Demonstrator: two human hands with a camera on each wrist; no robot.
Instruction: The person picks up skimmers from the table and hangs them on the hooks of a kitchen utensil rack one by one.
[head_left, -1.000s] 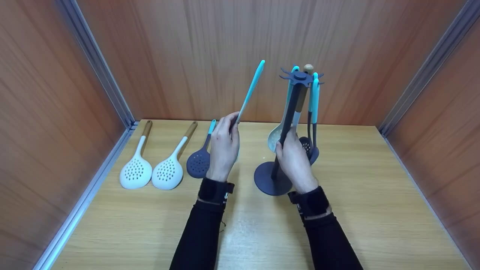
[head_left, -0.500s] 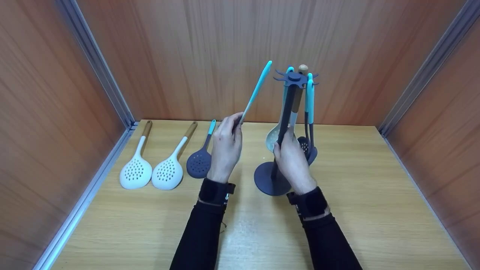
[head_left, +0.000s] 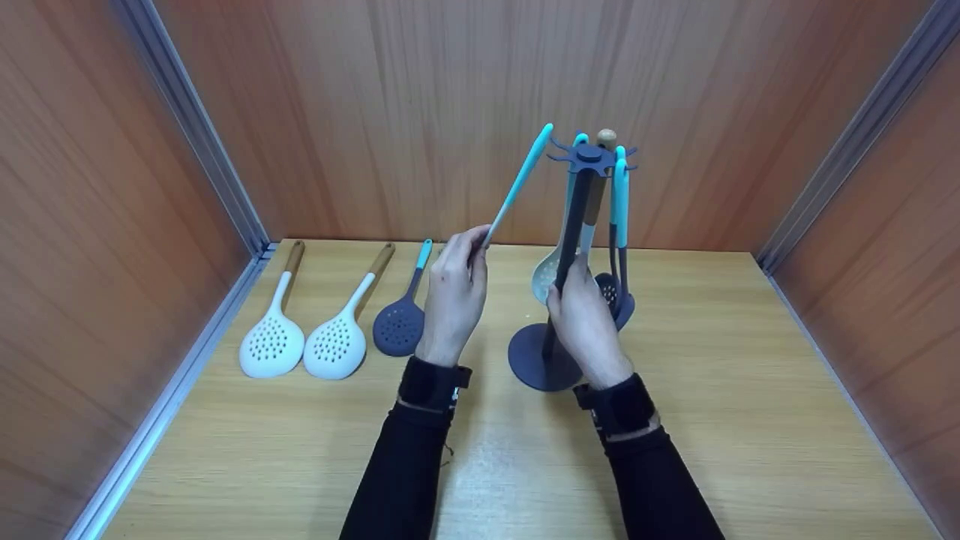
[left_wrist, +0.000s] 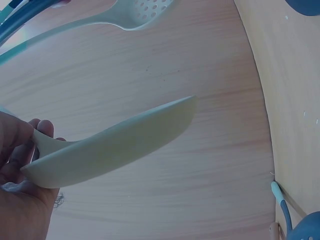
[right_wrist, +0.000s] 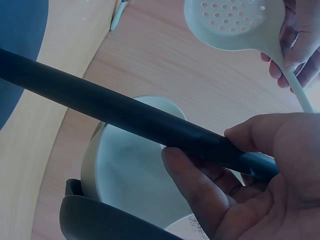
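My left hand (head_left: 453, 294) pinches the neck of a pale skimmer (right_wrist: 235, 25) with a turquoise handle (head_left: 521, 178). The handle tilts up to the right, its tip close to the hooks of a dark utensil stand (head_left: 577, 225). In the left wrist view the skimmer's head (left_wrist: 115, 145) shows edge-on. My right hand (head_left: 589, 322) grips the stand's dark post (right_wrist: 125, 112), thumb and fingers on either side. Several utensils hang from the stand, among them a pale perforated spoon (left_wrist: 145, 11) with a turquoise handle and dark ones (head_left: 627, 309) at the right, partly hidden by the hand.
Left of the hands two white skimmers (head_left: 271, 345) with wooden handles lie on the table (head_left: 300, 450), beside a dark skimmer (head_left: 397, 328) with a turquoise handle end. Wood-grain panels (head_left: 420, 112) stand at the back and both sides.
My left hand has shifted slightly right, bringing the skimmer's handle tip toward the stand's hooks. The stand's top tilted a little left between the first two frames, with my right hand on it.
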